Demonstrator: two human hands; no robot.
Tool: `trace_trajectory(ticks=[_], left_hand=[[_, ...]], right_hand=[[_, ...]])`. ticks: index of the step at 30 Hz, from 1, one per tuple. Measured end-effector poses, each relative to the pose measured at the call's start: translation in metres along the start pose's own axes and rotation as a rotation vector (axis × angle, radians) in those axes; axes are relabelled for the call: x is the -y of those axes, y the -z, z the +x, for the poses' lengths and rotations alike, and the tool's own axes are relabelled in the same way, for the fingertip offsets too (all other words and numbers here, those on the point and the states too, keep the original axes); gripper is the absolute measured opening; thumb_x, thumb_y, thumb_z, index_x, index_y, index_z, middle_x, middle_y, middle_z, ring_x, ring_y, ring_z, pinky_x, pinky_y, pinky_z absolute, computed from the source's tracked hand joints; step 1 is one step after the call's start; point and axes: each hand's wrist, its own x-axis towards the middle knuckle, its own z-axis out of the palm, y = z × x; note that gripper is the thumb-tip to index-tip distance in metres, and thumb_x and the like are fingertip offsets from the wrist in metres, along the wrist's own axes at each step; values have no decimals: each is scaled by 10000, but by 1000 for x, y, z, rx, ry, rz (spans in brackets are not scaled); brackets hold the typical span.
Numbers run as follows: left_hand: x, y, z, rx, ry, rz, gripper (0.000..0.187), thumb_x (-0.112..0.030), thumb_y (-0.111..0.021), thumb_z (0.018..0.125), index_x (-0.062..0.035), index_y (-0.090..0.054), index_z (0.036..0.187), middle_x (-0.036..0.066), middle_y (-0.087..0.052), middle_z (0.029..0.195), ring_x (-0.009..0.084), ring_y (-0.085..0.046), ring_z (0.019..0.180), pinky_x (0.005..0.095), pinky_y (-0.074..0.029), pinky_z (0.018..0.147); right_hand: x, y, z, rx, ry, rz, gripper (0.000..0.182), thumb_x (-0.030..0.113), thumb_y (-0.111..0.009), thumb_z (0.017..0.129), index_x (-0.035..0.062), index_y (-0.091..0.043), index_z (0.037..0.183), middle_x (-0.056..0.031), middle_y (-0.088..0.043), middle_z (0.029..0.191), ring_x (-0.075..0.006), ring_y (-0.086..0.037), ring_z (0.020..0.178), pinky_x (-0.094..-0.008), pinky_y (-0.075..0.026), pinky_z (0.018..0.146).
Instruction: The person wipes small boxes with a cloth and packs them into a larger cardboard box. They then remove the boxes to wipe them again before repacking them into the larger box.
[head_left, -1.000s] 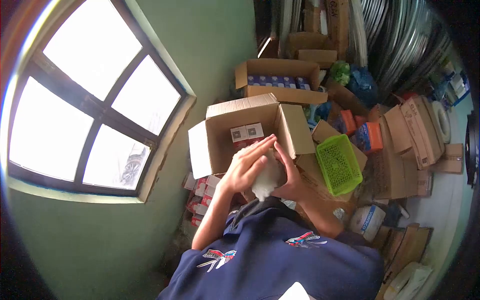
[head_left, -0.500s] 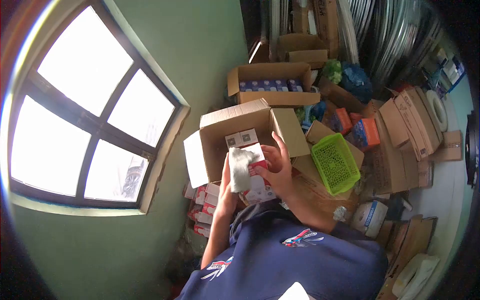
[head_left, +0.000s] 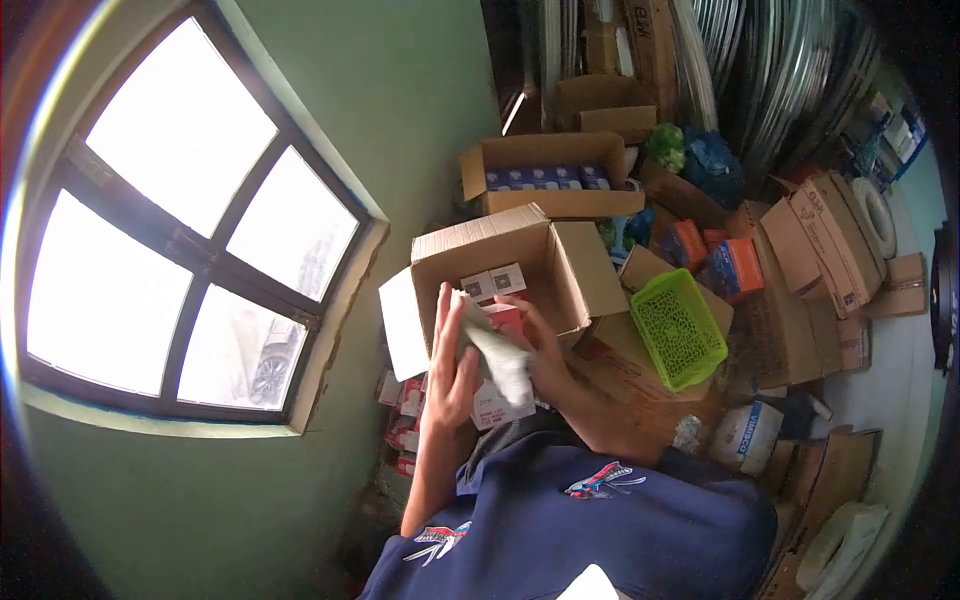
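Note:
A whitish cloth (head_left: 502, 362) is between my hands, in front of the open cardboard carton (head_left: 570, 270). My left hand (head_left: 448, 368), its fingers pointing up, holds the cloth against its palm side. My right hand (head_left: 542, 352) is curled around a small red and white box (head_left: 506, 320), partly hidden behind the cloth. Inside the carton stand small boxes with white, printed tops (head_left: 494, 282). Below my hands, near my shirt, shows a white printed surface (head_left: 495, 408), mostly covered.
Red and white boxes (head_left: 408, 436) are piled left, beneath the carton. A green plastic basket (head_left: 680, 330) sits right of it. Behind is another carton (head_left: 560, 204) holding several blue boxes. A barred window (head_left: 215, 255) fills the left wall; cardboard boxes (head_left: 830, 240) lean at right.
The cloth has turned from hanging over the small box to slanting between my hands. My left hand has moved up and its fingers now show. The view has shifted slightly.

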Motion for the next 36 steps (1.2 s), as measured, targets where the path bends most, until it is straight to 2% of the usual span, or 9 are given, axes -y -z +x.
trace_trajectory(ticks=[4,8,10,12,17,20,22,32,36], left_hand=[[9,-7,-18,25,86,-159,898,47,-462,799,-9,-84,1612,239,-78,1676,343,-85,1559,426,-95,1250],[15,-23,-48,40,347,-303,865,-91,-563,962,-40,-3,1618,215,-68,1678,286,-121,1546,413,-172,1232],[23,-19,-50,-22,259,-188,820,-162,-600,997,-51,-71,1614,217,-200,1644,295,-247,1508,424,-243,1211],[34,-9,-49,-195,314,-620,767,-207,-597,1013,-77,-115,1596,185,-330,1585,297,-395,1418,446,-318,1174],[43,17,-34,-444,411,-595,483,-293,-467,1091,-48,-384,1499,125,-536,1412,212,-514,1294,377,-436,1075],[42,19,-35,-428,532,-756,467,-285,-454,1096,-54,-393,1497,119,-528,1422,206,-514,1284,374,-417,1088],[39,8,-35,-409,478,-552,580,-164,-524,1059,-43,-268,1566,163,-456,1509,247,-443,1376,364,-355,1139],[19,22,-69,161,407,-32,981,-158,-839,789,4,-243,1551,172,-419,1521,257,-420,1405,389,-342,1164],[64,21,-68,-87,694,-821,692,-283,-646,984,1,-312,1519,139,-529,1405,225,-507,1302,381,-435,1075]], right_hand=[[5,-2,16,-160,176,-293,576,96,-787,878,84,-534,1396,-78,-643,1175,-140,-633,1027,-284,-522,892],[17,-13,26,-310,230,-323,588,136,-830,849,76,-564,1370,-75,-630,1195,-149,-639,1019,-279,-529,867],[15,-16,29,-325,221,-396,575,145,-826,854,75,-570,1365,-79,-609,1244,-149,-632,1046,-287,-529,873],[12,-12,25,-270,250,-476,566,186,-797,887,86,-561,1392,-106,-576,1339,-162,-618,1117,-309,-526,903],[33,-21,9,251,100,-531,680,135,-703,954,72,-383,1551,-108,-506,1459,-157,-540,1251,-300,-451,1014],[1,-21,4,207,45,-430,630,161,-692,954,45,-426,1514,-113,-528,1437,-186,-553,1256,-320,-452,1034],[-29,-7,6,38,-318,-207,565,251,-718,939,20,-522,1415,-135,-628,1309,-221,-625,1144,-372,-487,1001],[-30,13,8,-89,-454,362,568,422,-630,981,17,-533,1368,-122,-677,1190,-223,-688,1004,-366,-562,893],[-40,7,2,96,-367,-35,464,299,-662,977,20,-569,1335,-124,-672,1218,-222,-674,1034,-357,-537,911]])
